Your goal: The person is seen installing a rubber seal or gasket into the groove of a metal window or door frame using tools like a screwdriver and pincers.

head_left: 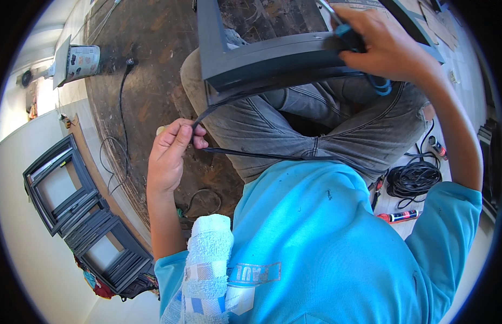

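Observation:
A dark grey window frame (283, 56) rests across my crossed legs, its corner at the left. My left hand (174, 146) pinches a thin black rubber strip (251, 154) between thumb and fingers, just off that corner. From there one run of the strip follows the frame's near edge, and the other crosses my lap to the right. Over the frame's right part, my right hand (383, 46) is closed round a blue-handled tool (349, 38) with a metal shaft. Motion blurs it, and its exact kind cannot be made out.
At the right lie a black coil of strip or cable (414, 177) and a red-and-black tube (398, 216). More dark frames (62, 183) lean at the left wall. A bucket (83, 60) and a black cable (123, 102) are on the stained brown surface.

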Motion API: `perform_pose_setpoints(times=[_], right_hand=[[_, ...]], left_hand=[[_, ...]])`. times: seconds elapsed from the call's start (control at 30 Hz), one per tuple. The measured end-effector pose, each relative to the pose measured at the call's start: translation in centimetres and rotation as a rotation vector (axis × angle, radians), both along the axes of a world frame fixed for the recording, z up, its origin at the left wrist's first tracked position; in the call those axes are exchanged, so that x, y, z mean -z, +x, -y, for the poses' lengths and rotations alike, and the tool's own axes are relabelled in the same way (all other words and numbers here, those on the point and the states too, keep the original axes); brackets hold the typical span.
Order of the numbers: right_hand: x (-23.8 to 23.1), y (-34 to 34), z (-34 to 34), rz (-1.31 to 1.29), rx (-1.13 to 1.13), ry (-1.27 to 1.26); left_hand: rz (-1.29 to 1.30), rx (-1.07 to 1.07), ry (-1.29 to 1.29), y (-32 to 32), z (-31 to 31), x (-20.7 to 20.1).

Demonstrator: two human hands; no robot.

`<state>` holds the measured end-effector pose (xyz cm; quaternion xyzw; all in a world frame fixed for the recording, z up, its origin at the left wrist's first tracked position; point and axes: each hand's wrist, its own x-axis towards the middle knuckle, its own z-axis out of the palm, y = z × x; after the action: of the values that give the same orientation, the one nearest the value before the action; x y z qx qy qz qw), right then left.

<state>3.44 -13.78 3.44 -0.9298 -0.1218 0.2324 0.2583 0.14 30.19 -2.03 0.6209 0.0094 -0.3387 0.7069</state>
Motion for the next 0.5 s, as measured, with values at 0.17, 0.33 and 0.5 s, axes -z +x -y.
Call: perform_pose_setpoints(times=[0.17, 0.33, 0.5], right_hand=[[3.1, -3.9, 8.2, 0.341, -0.045, -0.132], [3.8, -5.6, 8.4, 0.260, -0.031, -0.122], [2.7, -5.8, 7.4, 0.443, -0.061, -0.102]], left_hand=[[0.260, 0.249, 0.236, -0.5, 5.2, -2.2], [0.252, 0.361, 0.207, -0.6, 6.3, 0.1], [0.169, 0.341, 0.178, -0.6, 8.2, 0.0]])
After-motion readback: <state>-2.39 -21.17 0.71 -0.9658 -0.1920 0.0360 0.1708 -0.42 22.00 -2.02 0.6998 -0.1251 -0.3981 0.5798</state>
